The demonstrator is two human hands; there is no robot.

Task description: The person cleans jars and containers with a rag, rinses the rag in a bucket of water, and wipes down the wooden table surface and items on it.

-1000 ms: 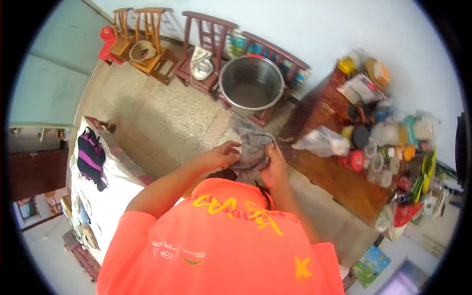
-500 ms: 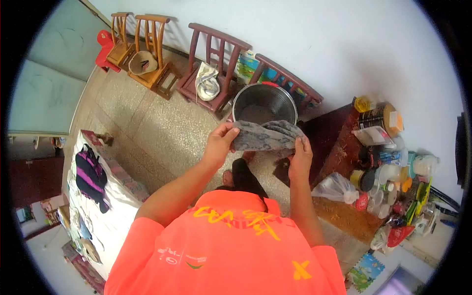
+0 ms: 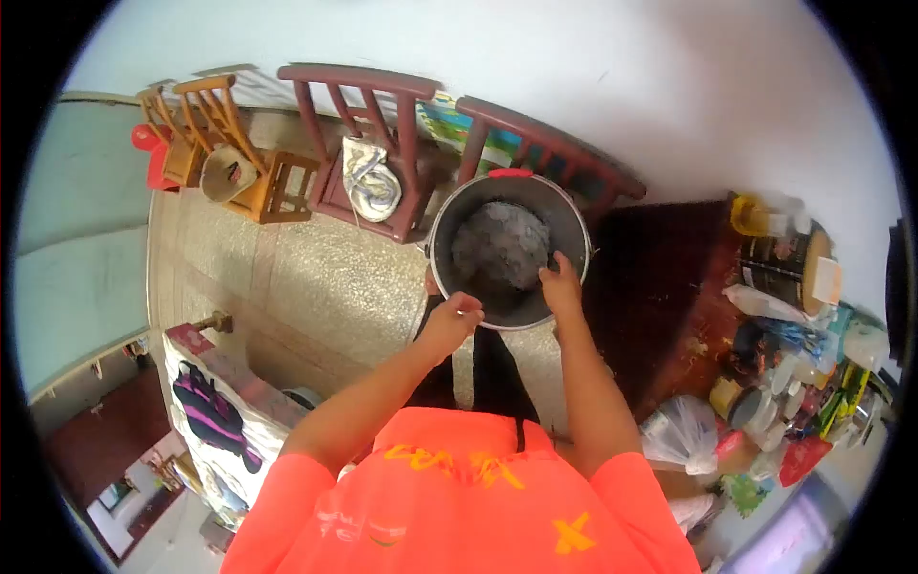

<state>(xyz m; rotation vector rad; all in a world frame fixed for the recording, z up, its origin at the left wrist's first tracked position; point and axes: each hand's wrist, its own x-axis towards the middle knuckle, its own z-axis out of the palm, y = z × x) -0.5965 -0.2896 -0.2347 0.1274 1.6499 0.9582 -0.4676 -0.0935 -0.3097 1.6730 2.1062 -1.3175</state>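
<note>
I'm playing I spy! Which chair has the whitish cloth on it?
The dark red chair left of the big tub, whitish cloth on its seat. Another dark red chair is behind the tub; two chairs are light brown.

I'd tag this as a home, a lived-in room: wooden chairs [image 3: 251, 199] along the pale wall [image 3: 622, 77] at the far side, speckled floor [image 3: 363, 273] below. On the right I get a dark wooden table [image 3: 660, 287] crowded with jars and plastic bags [image 3: 684, 430]; near left, a white-covered surface [image 3: 275, 450] bears a black-and-purple fabric item [image 3: 212, 411].
</note>
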